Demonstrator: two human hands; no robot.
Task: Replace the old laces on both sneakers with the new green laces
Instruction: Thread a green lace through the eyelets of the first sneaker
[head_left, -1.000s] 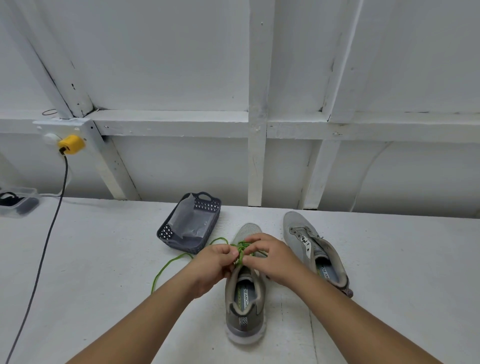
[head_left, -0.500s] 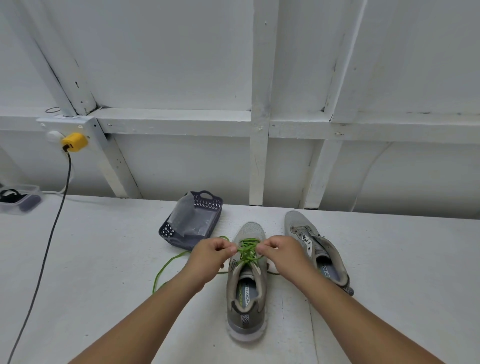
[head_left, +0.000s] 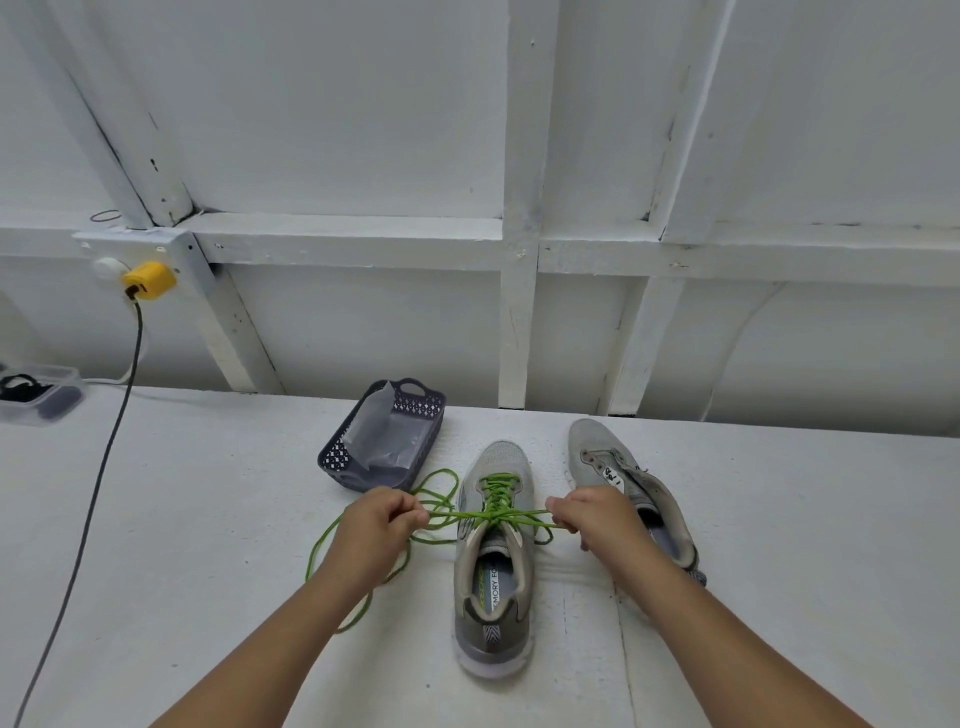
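Left hand (head_left: 376, 522) at nine o'clock and right hand (head_left: 592, 519) at three each pinch the green lace (head_left: 498, 514); the person should pull evenly, level, so the knot seats centred on the shoe (head_left: 493, 571).

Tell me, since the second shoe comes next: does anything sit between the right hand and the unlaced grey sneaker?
Nothing visible does. The right hand pinches the green lace of the laced grey sneaker, and the unlaced grey sneaker lies directly beyond that hand, partly hidden behind it, on the white table.
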